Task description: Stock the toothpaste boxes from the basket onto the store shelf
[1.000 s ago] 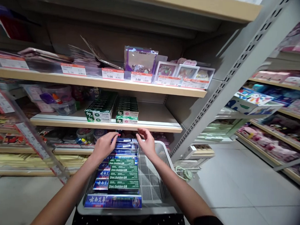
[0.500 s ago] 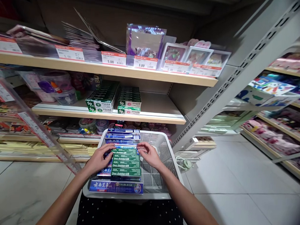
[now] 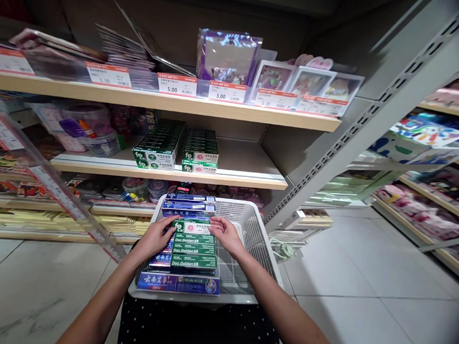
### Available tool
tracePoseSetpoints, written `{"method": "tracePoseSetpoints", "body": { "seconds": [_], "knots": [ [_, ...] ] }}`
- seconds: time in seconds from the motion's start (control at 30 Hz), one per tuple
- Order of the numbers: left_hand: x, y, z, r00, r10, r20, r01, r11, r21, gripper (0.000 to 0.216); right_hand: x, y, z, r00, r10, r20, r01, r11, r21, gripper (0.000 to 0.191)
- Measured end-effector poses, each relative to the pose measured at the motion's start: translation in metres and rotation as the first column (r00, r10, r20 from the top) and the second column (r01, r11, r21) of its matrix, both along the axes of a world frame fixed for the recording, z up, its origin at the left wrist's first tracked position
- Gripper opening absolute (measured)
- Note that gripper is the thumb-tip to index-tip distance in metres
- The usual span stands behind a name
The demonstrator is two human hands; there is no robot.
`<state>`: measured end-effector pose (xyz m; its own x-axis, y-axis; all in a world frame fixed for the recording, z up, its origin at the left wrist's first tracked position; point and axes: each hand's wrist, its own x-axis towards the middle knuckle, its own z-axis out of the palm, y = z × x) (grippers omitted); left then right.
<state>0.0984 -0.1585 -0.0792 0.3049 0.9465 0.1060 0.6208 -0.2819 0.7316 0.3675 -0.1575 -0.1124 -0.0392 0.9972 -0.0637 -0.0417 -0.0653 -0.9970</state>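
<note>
I hold one green-and-white fe 6.8 carton between my two hands, over the middle of the gray mesh basket, toward its left half. My left hand pinches the carton's left end with bent fingers, the thumb nearer the basket's front. My right hand closes on the right end with curled fingertips; how hard either hand presses I cannot tell. The carton lies directly between my fingertips, its white-paneled face turned toward me.

Just in front of it, between my wrists and nearer the basket's front rim, three green Doc.Golden boxes lie in a row, one behind another. They rest over blue boxes whose left ends show along the basket's left half. One long blue box lies across the basket's front, its printed face toward me, and more blue boxes lie at the basket's far end, beyond my fingertips. To the right of my right hand, the basket's mesh floor shows.

Below the basket's near edge is black polka-dot clothing. Beyond the basket and higher than it, a wood-edged shelf bears two stacks of green cartons side by side. Farther above the basket, price tags line another shelf's edge.
</note>
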Motion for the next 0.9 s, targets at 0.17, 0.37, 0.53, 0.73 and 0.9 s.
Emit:
{"method": "tracePoseSetpoints", "body": {
  "seconds": [0.17, 0.37, 0.53, 0.73, 0.9],
  "knots": [
    [0.002, 0.011, -0.007, 0.971, 0.14, 0.194, -0.11, 0.981, -0.157, 0.044, -0.003, 0.002, 0.001, 0.997, -0.052, -0.064, 0.05, 0.998, -0.033, 0.034],
    [0.008, 0.02, -0.015, 0.871, 0.257, 0.419, -0.126, 0.94, -0.316, 0.046, -0.006, 0.002, 0.004, 0.989, -0.134, -0.054, 0.133, 0.991, -0.019, 0.032],
    [0.014, 0.017, -0.019, 0.79, 0.356, 0.5, -0.144, 0.899, -0.413, 0.054, -0.005, 0.002, 0.007, 0.989, -0.128, -0.08, 0.126, 0.992, -0.021, 0.038],
    [0.015, 0.014, -0.017, 0.757, 0.349, 0.552, -0.045, 0.871, -0.489, 0.056, -0.002, 0.005, 0.0, 0.988, -0.113, -0.106, 0.109, 0.993, -0.048, 0.041],
    [0.016, 0.013, -0.013, 0.798, 0.331, 0.504, -0.076, 0.885, -0.46, 0.057, -0.001, 0.005, 0.0, 0.991, -0.116, -0.066, 0.114, 0.993, -0.035, 0.045]
  ]
}}
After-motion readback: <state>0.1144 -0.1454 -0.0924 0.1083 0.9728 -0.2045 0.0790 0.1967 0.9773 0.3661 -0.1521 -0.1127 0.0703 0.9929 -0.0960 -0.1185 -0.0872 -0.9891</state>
